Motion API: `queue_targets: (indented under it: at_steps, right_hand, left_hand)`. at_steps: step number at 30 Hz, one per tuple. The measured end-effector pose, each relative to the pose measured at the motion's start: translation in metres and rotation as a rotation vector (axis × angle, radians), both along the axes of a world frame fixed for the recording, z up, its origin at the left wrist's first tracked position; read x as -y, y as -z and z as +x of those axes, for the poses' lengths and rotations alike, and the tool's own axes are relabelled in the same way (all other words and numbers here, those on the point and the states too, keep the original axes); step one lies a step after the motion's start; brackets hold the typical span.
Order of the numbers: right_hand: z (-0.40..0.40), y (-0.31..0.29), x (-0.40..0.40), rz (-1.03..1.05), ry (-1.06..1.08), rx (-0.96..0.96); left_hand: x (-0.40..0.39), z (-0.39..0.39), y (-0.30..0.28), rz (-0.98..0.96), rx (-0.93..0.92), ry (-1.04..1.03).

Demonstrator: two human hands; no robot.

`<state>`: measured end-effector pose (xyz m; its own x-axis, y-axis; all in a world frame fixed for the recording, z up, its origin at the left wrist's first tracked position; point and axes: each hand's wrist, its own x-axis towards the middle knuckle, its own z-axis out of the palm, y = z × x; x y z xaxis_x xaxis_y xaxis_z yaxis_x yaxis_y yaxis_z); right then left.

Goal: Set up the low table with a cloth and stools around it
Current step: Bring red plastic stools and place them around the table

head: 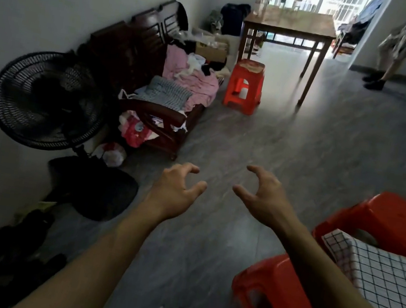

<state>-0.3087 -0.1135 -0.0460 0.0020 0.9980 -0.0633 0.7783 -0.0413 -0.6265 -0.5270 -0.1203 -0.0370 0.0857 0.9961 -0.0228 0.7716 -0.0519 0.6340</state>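
The low table at the lower right is covered by a white cloth with a dark grid (pixel 387 279). Two red plastic stools stand against it: one at its near left corner (pixel 276 303), one behind its far edge (pixel 384 219). A third red stool (pixel 245 85) stands farther off, beside the leg of a tall wooden table. My left hand (pixel 176 192) and my right hand (pixel 262 193) are stretched out over the bare floor, fingers loosely curled, holding nothing.
A dark wooden bench piled with clothes (pixel 170 86) lines the left wall, with a black floor fan (pixel 47 100) and shoes nearer me. A tall wooden table (pixel 290 26) stands at the back. A person's legs (pixel 389 58) show at the top right.
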Motion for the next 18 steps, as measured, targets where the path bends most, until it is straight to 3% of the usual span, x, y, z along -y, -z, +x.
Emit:
queue_targets:
  at_steps: [10, 18]
  right_hand:
    - [0.031, 0.017, -0.053, -0.091, 0.155, 0.003]
    - [0.019, 0.016, -0.105, -0.144, 0.258, 0.112]
  left_hand:
    - [-0.093, 0.041, 0.018, -0.039, -0.042, 0.171]
    - [-0.199, 0.038, 0.039, -0.061, -0.029, 0.314]
